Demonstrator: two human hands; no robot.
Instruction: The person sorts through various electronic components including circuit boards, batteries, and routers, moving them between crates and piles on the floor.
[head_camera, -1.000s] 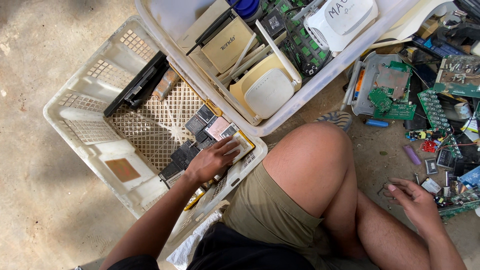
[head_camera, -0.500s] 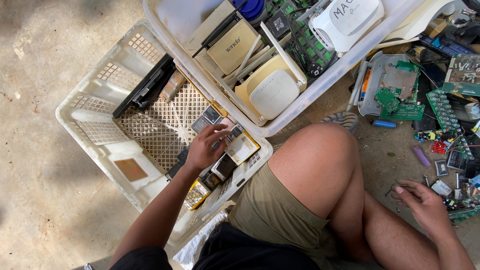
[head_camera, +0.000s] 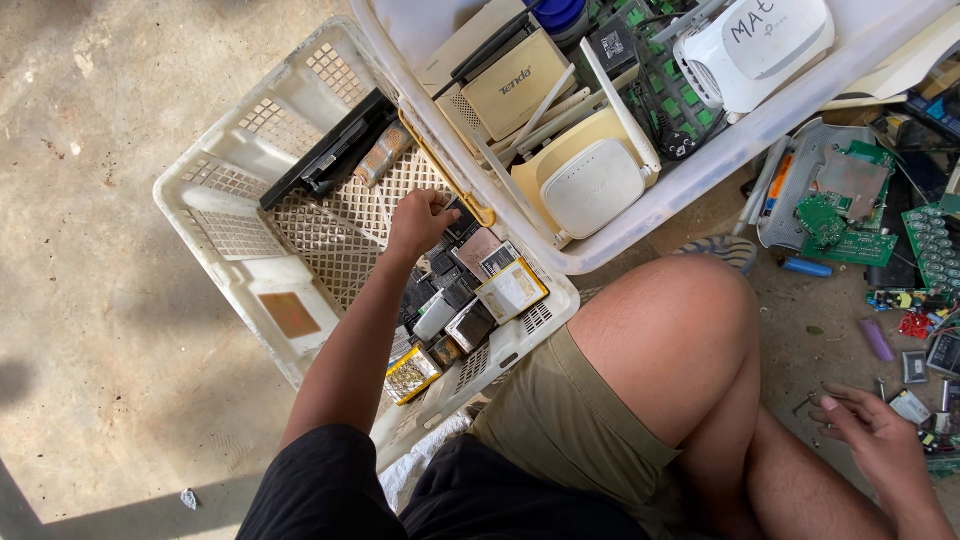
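Far left there's a white lattice crate (head_camera: 235, 215) on bare concrete, with a black flat device (head_camera: 330, 150) leaning along its top wall. The left hand (head_camera: 418, 222) is down inside it, fingers curled around something small and dark, can't tell what exactly, right above a heap of flat phone batteries (head_camera: 470, 300). Over right, the right hand (head_camera: 880, 440) rests loose and open on the ground beside little metal bits (head_camera: 910, 405).

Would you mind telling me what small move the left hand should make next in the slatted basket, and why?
Probably lift clear of the basket. The left hand is closed low against the pile of flat battery packs, seemingly gripping something small I cannot make out, and the right hand rests apart on the ground among loose parts.
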